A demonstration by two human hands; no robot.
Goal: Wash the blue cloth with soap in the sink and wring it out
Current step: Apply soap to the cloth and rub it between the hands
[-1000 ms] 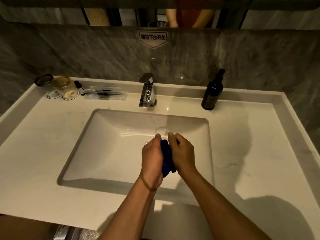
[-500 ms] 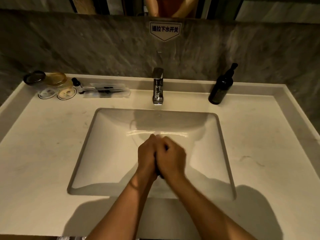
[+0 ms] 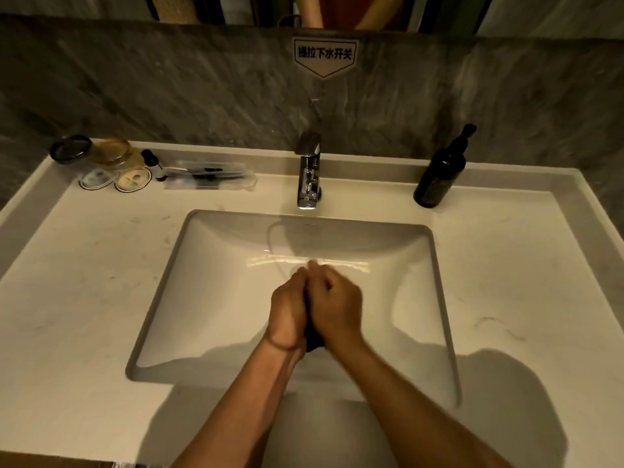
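Observation:
My left hand (image 3: 287,312) and my right hand (image 3: 336,307) are pressed palm to palm over the middle of the white sink (image 3: 209,285). The blue cloth (image 3: 313,337) is squeezed between them. Only a dark strip of it shows in the gap and below the heels of my hands. Both hands are closed around it. The chrome tap (image 3: 308,173) stands behind the basin, and no water stream is visible. A dark soap pump bottle (image 3: 442,170) stands on the counter at the back right.
Small jars, lids and a clear tray with toiletries (image 3: 206,173) sit at the back left of the pale marble counter (image 3: 67,298). A grey stone backsplash with a white sign (image 3: 324,55) rises behind the tap.
My hands closed together around the cloth, hiding most of it, and shifted slightly toward the basin's centre. The camera view moved to face the tap more squarely.

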